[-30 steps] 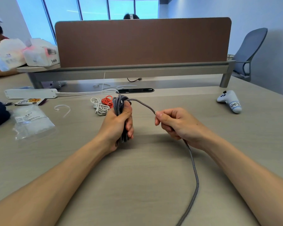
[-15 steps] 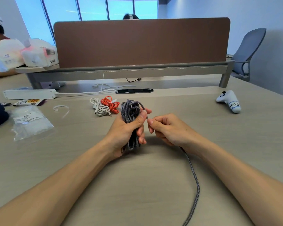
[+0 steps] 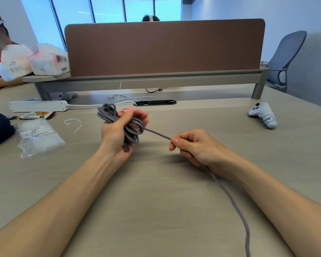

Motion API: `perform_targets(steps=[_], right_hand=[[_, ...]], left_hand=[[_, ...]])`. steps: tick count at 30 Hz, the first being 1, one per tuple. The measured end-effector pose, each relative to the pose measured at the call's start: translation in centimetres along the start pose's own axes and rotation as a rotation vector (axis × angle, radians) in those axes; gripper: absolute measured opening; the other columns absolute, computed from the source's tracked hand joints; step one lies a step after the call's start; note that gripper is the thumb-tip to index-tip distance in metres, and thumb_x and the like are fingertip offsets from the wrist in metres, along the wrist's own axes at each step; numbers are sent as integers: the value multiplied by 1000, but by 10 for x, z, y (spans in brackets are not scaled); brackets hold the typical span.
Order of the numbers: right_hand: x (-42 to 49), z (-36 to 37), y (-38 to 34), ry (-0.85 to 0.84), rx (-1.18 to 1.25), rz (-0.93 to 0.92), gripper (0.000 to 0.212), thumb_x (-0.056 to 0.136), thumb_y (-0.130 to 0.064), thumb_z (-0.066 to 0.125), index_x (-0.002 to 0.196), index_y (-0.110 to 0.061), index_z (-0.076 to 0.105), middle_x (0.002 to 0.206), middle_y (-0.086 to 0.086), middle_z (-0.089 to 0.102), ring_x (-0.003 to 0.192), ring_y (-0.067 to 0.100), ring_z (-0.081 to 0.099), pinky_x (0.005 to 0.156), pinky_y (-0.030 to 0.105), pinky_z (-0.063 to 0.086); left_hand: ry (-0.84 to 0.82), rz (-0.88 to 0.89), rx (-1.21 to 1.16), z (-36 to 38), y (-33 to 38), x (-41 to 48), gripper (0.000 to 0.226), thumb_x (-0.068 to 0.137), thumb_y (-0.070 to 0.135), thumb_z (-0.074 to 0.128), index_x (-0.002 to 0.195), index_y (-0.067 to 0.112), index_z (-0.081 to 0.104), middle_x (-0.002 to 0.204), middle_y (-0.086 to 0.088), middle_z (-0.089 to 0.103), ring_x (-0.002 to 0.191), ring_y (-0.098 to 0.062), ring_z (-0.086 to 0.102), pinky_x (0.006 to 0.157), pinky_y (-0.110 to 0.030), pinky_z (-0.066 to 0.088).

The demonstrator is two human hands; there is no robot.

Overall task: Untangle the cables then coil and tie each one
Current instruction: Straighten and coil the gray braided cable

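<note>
While the pale desk (image 3: 165, 197) reaches up to a brown divider panel (image 3: 165, 47) with windows behind it, both hands are over its middle. The left hand (image 3: 115, 135) is curled around a coil of the gray braided cable (image 3: 107, 114) and holds it tilted. The right hand (image 3: 196, 147) pinches the straight part of this cable near the coil, and the loose tail runs over the desk to the near edge. On the right, desk surface stretches to a white controller (image 3: 263, 115). A plastic bag (image 3: 39, 136) and a power strip (image 3: 37, 106) lie at left.
</note>
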State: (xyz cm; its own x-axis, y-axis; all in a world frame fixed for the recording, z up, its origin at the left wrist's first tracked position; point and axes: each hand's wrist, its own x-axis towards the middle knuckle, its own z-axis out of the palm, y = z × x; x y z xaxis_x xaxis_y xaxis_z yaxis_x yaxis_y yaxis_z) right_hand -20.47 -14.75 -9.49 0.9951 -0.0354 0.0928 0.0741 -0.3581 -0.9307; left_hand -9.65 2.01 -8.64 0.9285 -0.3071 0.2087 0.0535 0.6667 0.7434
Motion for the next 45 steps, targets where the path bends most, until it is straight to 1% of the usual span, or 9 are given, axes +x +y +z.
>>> perform_targets(steps=[5, 9, 15, 21, 25, 31, 36, 41, 45], right_hand=[[-2, -11, -5, -25, 72, 46, 29, 97, -29, 51, 77, -11, 64, 55, 1, 30, 43, 10, 19, 37, 18, 17], [-5, -14, -9, -73, 32, 60, 28, 96, -29, 52, 80, -10, 66, 52, -1, 37, 42, 10, 23, 37, 18, 19], [-11, -16, -12, -252, -103, 147, 29, 97, -27, 51, 82, -10, 68, 52, 0, 43, 43, 12, 26, 38, 20, 20], [-9, -13, -14, -228, 54, 18, 28, 98, -22, 48, 77, -12, 64, 51, 0, 37, 43, 10, 22, 38, 18, 17], [-8, -16, -14, -173, 173, -35, 27, 97, -22, 46, 79, -10, 62, 49, -1, 35, 41, 8, 19, 36, 15, 18], [-5, -12, -11, -168, 258, -91, 26, 95, -25, 46, 81, -9, 62, 49, -4, 36, 41, 6, 22, 36, 15, 18], [-4, -14, -11, -116, 366, -119, 27, 90, -29, 47, 78, -9, 61, 48, -4, 36, 37, 3, 21, 38, 17, 13], [-3, -12, -11, -67, 336, -132, 28, 90, -29, 47, 76, -9, 61, 48, -4, 35, 37, 4, 21, 38, 15, 15], [-2, -14, -11, -24, 303, -134, 29, 92, -30, 46, 75, -10, 59, 49, -3, 34, 38, 6, 22, 38, 15, 16]], left_hand=[[190, 43, 14, -15, 18, 12, 30, 97, 20, 54, 69, 9, 50, 60, -4, 54, 55, -16, 56, 46, -23, 50], [264, 180, 287, -19, 12, 15, 31, 98, 22, 53, 72, 8, 43, 47, 4, 47, 39, -14, 47, 41, -25, 44], [385, 323, 682, -28, 10, 22, 28, 95, 33, 57, 92, 8, 45, 60, -6, 47, 35, -15, 47, 40, -30, 42], [141, 493, 1338, -24, -3, 11, 52, 76, 52, 71, 101, 9, 55, 77, 7, 60, 72, -19, 56, 65, -28, 39], [-84, 476, 1428, -20, -7, 6, 86, 52, 90, 51, 93, 14, 50, 75, -6, 62, 68, -25, 59, 65, -41, 49], [-383, 432, 1708, -9, -19, -2, 89, 41, 94, 51, 87, 18, 48, 70, 6, 53, 67, -22, 52, 61, -38, 44], [-525, 471, 1557, -7, -19, -3, 31, 77, 56, 65, 70, 33, 45, 58, 12, 51, 57, -7, 50, 56, -24, 40], [-589, 315, 1345, -6, -20, -8, 19, 87, 33, 58, 82, 15, 58, 74, -4, 66, 69, -24, 66, 62, -41, 53], [-636, 112, 1085, -3, -21, -17, 20, 94, 12, 56, 77, 2, 57, 61, -4, 66, 58, -21, 67, 59, -30, 53]])
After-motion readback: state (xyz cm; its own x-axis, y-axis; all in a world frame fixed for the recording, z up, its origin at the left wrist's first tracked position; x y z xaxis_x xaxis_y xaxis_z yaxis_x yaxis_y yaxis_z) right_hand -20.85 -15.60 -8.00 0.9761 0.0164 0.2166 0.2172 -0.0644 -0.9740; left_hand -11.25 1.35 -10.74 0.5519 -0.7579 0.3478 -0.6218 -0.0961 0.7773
